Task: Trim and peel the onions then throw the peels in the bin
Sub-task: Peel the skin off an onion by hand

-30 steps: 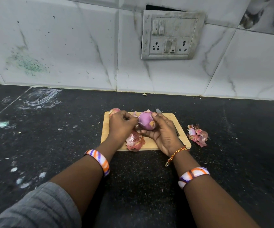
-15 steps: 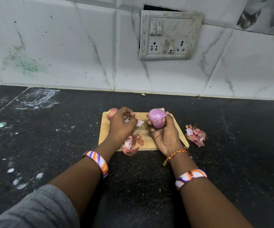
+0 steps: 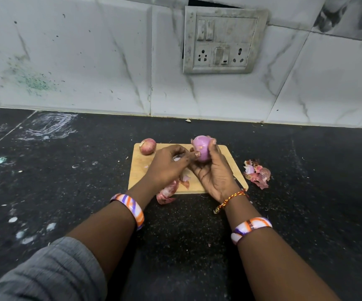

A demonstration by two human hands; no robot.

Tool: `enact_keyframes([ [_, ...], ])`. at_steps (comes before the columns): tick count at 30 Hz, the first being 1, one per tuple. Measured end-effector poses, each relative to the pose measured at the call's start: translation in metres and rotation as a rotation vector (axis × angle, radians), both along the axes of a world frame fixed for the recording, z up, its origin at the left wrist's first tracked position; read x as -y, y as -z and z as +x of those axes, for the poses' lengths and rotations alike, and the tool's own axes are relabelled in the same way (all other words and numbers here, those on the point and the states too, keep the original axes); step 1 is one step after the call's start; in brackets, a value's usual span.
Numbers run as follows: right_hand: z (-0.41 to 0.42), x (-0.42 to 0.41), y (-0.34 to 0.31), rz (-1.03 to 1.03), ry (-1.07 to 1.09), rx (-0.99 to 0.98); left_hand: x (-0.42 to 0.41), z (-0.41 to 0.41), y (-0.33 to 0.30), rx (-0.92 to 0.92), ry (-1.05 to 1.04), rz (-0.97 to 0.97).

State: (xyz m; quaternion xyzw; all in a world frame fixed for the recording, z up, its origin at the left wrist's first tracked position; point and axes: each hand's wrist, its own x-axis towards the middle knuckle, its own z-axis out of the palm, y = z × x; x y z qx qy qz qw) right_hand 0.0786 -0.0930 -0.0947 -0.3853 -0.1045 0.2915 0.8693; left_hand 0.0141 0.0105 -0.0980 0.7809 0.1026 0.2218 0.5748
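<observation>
My right hand (image 3: pixel 216 174) holds a mostly peeled purple onion (image 3: pixel 201 146) above the far edge of a small wooden cutting board (image 3: pixel 140 170). My left hand (image 3: pixel 168 165) is beside it, fingertips touching the onion's left side, with a pale bit of peel pinched in the fingers. A second onion (image 3: pixel 148 146), reddish skin still on, lies at the board's far left corner. Loose peels (image 3: pixel 167 192) lie at the board's near edge, partly under my left wrist. A knife seen earlier on the board is hidden behind my right hand.
A pile of onion peels (image 3: pixel 257 173) lies on the black speckled counter (image 3: pixel 67 181) right of the board. A white tiled wall with a switch and socket panel (image 3: pixel 222 41) rises behind. White smears mark the counter at left. No bin is in view.
My right hand lifted the onion up and toward the far edge of the board. My left hand pulled away with a bit of peel, then came back to touch the onion.
</observation>
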Motion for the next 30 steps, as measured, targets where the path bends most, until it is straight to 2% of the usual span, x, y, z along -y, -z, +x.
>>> enact_keyframes([
  [3, -0.0014, 0.001, -0.0003, -0.067, -0.074, 0.097, -0.0035, 0.0018, 0.0034, 0.007, -0.038, 0.073],
  [8, 0.0001, 0.0043, 0.0016, 0.026, -0.097, 0.035, -0.0048, 0.0025, 0.0062, 0.011, -0.082, 0.2],
  [20, -0.0058, 0.0062, -0.0017, -0.073, -0.101, 0.158, -0.0077, 0.003, 0.0057, 0.047, -0.095, 0.024],
  [24, -0.0056, 0.005, -0.0013, -0.104, -0.112, 0.195, -0.0069, 0.0024, 0.006, 0.058, -0.113, 0.059],
  [28, -0.0029, 0.0046, -0.0001, -0.073, -0.115, 0.138, -0.0079, 0.0044, 0.0061, 0.062, -0.185, 0.149],
  [30, -0.0021, 0.0044, 0.0002, -0.056, -0.105, 0.114, -0.008, 0.0055, 0.0067, 0.04, -0.169, 0.086],
])
